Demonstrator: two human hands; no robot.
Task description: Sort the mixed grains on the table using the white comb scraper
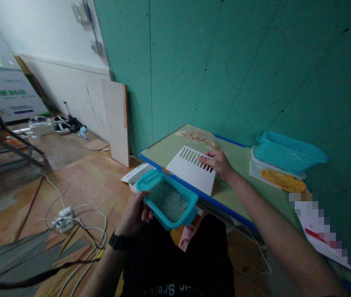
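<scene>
My left hand (137,209) grips the near left rim of a teal plastic tub (191,210), which holds fine grey-looking granules (169,202). The tub is held beside and slightly below the blue edge of the table (158,150). My right hand (217,164) is closed on the slotted end of a white slotted panel (190,171), fingers at the slots. This panel slants over the table edge, its plain end toward the tub. Behind it a heap of mixed pale and orange-brown grains (200,138) lies on the table. A few orange grains (165,170) sit at the table edge.
On the table's right are another teal tub (291,150), a white tray (257,169), an orange-yellow cloth-like item (282,180) and a partly blurred sheet (326,243). The green wall (178,74) borders the table. Cables with a power strip (66,218) lie on the floor at left.
</scene>
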